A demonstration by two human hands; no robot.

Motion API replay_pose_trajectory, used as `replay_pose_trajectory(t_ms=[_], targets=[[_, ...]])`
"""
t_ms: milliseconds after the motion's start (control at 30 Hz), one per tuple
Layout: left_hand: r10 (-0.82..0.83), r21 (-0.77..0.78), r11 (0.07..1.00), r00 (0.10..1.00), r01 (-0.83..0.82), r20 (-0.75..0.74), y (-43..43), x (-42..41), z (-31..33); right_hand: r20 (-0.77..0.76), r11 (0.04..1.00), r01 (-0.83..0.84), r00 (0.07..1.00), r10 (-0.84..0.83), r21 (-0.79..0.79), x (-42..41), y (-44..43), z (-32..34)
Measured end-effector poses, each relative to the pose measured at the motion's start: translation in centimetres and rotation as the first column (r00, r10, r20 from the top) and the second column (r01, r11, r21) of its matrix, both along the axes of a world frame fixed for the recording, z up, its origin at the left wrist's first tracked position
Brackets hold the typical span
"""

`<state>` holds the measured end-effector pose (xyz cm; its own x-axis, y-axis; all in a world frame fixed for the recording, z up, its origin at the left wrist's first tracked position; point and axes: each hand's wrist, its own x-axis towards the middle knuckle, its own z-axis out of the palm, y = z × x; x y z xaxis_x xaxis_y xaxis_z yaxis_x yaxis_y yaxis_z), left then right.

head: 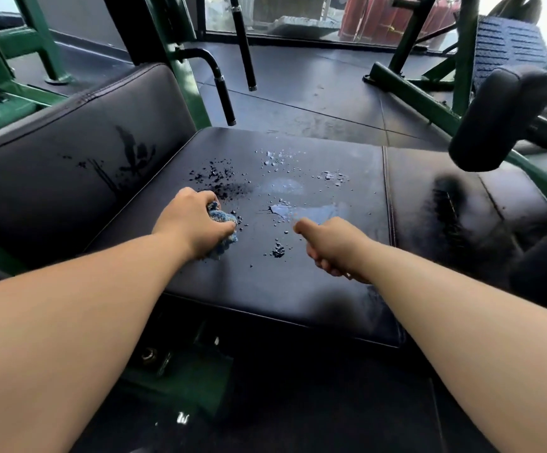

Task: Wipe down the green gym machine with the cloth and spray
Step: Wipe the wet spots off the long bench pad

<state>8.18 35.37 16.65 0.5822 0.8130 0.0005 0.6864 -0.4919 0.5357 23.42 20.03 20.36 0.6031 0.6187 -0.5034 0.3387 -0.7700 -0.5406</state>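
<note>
Cloth (222, 219) sat bunched in fingers of the left hand (193, 222) on the wet seat pad (298, 289); right hand (334, 248) curled up, couldn't tell round what.

Daylight glares off the wet seat pad (298, 191); wide-angle edges bend.

Only a fringe of the blue cloth (223, 220) shows between the fingers of the left hand (193, 223), which grips it against the black seat pad (298, 289); the rest is covered. The right hand (334, 248) curls knuckles-up with its palm hidden, so whether it holds anything cannot be told. Both forearms run out at the lower corners. The green frame (187, 80) is cut by the top and left edges. Behind the glass, red shapes (393, 18) are too blurred to identify, and the roller pad (497, 119) at right is soft-edged.
</note>
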Motion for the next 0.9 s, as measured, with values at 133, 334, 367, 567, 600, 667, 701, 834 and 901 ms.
replay_pose_trajectory(t_ms=[133, 334, 367, 567, 600, 667, 701, 834, 901], targets=[[-0.037, -0.010, 0.999, 0.999, 0.037, 0.004, -0.2, 0.8, 0.4, -0.019, 0.991, -0.048, 0.999, 0.046, -0.124, 0.8, -3.1, -0.3], [-0.154, 0.006, 0.988, 0.987, 0.154, 0.034, -2.3, 3.6, 1.1, 0.137, 0.993, 0.022, 0.991, -0.006, -0.115, 3.1, -8.7, 0.2], [-0.188, 0.005, 0.982, 0.982, 0.188, 0.033, -2.9, 4.1, 1.4, 0.124, 0.994, 0.019, 0.992, -0.006, -0.105, 3.1, -9.5, 0.2], [-0.432, -0.116, 0.895, 0.902, 0.430, 0.015, -7.9, 5.9, 1.6, 0.135, 0.967, -0.101, 0.988, 0.070, 0.233, -0.8, -13.8, -1.6], [-0.483, -0.110, 0.871, 0.875, 0.479, -0.010, -8.6, 5.7, 1.4, 0.219, 0.956, -0.157, 0.970, 0.102, 0.249, -1.8, -14.5, -2.2], [-0.586, -0.021, 0.809, 0.804, 0.587, -0.097, -10.0, 4.9, 0.3, 0.327, 0.929, -0.235, 0.935, 0.136, 0.286, -4.1, -15.7, -3.5], [-0.623, 0.050, 0.774, 0.774, 0.631, -0.117, -10.5, 4.5, -0.2, 0.343, 0.916, -0.263, 0.927, 0.153, 0.302, -5.0, -16.1, -4.1], [-0.713, 0.253, 0.661, 0.697, 0.706, -0.081, -13.0, 2.6, -2.3, 0.298, 0.935, -0.252, 0.939, 0.174, 0.248, -6.9, -17.3, -9.3], [-0.749, 0.330, 0.612, 0.661, 0.718, -0.050, -13.5, 1.8, -3.0, 0.217, 0.972, -0.201, 0.961, 0.171, 0.124, -7.1, -17.4, -11.9]])
